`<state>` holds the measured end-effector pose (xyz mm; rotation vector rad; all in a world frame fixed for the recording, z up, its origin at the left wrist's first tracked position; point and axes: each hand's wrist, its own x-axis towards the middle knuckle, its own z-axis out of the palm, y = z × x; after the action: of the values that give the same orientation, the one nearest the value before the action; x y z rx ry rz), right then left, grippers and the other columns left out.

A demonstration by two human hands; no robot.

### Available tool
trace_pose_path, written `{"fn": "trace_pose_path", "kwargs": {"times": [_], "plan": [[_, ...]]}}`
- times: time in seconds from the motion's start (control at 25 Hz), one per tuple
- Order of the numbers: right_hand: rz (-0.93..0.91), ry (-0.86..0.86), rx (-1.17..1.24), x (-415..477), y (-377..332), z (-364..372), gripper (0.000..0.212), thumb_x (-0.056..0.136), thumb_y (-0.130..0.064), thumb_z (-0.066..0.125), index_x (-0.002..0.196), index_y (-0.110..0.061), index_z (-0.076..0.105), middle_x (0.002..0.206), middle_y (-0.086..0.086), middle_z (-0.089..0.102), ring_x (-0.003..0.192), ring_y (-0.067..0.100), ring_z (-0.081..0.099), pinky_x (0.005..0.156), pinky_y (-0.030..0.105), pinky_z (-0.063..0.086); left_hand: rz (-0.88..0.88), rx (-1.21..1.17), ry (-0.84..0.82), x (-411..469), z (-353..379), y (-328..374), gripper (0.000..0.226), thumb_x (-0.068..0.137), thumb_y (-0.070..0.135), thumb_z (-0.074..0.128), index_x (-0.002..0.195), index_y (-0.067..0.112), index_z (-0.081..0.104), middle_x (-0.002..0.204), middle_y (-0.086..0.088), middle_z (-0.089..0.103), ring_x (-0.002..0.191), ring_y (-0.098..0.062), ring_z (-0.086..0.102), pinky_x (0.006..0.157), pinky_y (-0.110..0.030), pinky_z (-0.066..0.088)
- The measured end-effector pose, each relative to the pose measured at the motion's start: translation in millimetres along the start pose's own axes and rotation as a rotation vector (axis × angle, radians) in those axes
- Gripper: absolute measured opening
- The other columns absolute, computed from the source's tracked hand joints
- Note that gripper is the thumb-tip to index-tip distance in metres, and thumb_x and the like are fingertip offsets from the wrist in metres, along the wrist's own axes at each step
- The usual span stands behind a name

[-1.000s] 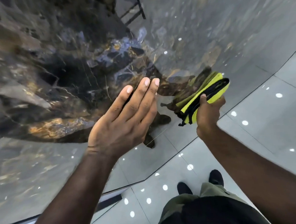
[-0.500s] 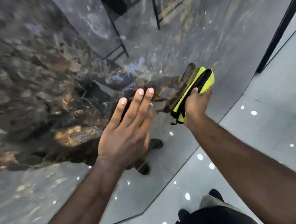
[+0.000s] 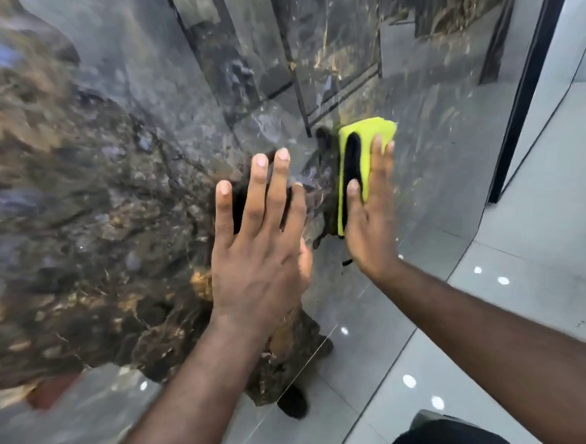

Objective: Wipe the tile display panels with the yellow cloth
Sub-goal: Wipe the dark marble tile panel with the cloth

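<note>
Against the dark panel (image 3: 95, 216), the right grip (image 3: 371, 227) pressed the cloth (image 3: 365, 131) flat under straight fingers (image 3: 380, 154); just beside it, the left grip (image 3: 256, 261) lay spread open, seemingly touching the panel.

No readable text in view.
No letters, numbers, labels, logos or signs can be made out on the glossy marbled panel (image 3: 111, 198), the yellow cloth (image 3: 365, 138) or the grey floor (image 3: 528, 276); much of the panel is blurred.
</note>
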<state>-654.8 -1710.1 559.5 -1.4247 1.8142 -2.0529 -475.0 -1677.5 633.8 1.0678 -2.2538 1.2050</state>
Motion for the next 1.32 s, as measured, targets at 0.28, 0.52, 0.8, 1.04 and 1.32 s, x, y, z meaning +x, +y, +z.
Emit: {"fn": "trace_pose_path", "kwargs": {"times": [0.28,0.52,0.8,1.04,1.32], "plan": [[0.237,0.062,0.057,39,9,-8,0.063,0.114,-0.030,0.038,0.171,-0.027,0.010,0.179,0.000,0.004,0.164,0.012,0.005,0.130,0.024,0.016,0.050,0.010,-0.010,12,11,3,0.079,0.096,0.034,0.059,0.167,0.009,0.035,0.182,-0.013,0.002,0.168,-0.033,0.003,0.133,-0.060,-0.011],[0.371,0.072,0.134,55,65,-5,0.065,0.115,-0.031,0.035,0.171,-0.018,0.005,0.178,0.002,-0.005,0.164,0.019,-0.009,0.133,0.037,0.001,0.064,0.022,-0.012,38,29,30,0.075,0.100,0.033,0.053,0.168,0.006,0.033,0.182,-0.011,0.005,0.168,-0.031,0.004,0.133,-0.057,-0.013],[0.471,0.064,0.183,47,144,-8,0.068,0.113,-0.037,0.035,0.171,-0.017,0.004,0.179,0.003,-0.002,0.165,0.018,-0.007,0.134,0.043,0.002,0.132,0.010,-0.054,67,60,75,0.068,0.103,0.031,0.052,0.166,0.007,0.038,0.181,-0.009,0.017,0.166,-0.028,0.013,0.135,-0.052,-0.006],[0.519,-0.011,0.183,6,202,-15,0.066,0.116,-0.033,0.039,0.171,-0.025,0.003,0.176,-0.006,0.015,0.162,0.023,0.021,0.131,0.049,0.022,0.448,0.086,-0.036,68,88,91,0.068,0.105,0.029,0.059,0.163,-0.001,0.042,0.173,-0.015,0.037,0.159,-0.030,0.038,0.131,-0.049,0.031],[0.892,-0.021,0.205,-12,232,-22,0.064,0.115,-0.031,0.041,0.167,-0.045,0.005,0.160,-0.013,0.040,0.128,0.006,0.056,0.100,0.013,0.045,0.507,0.168,-0.127,64,93,100,0.071,0.104,0.035,0.058,0.161,-0.004,0.044,0.170,-0.017,0.041,0.157,-0.029,0.041,0.130,-0.048,0.030]]}}
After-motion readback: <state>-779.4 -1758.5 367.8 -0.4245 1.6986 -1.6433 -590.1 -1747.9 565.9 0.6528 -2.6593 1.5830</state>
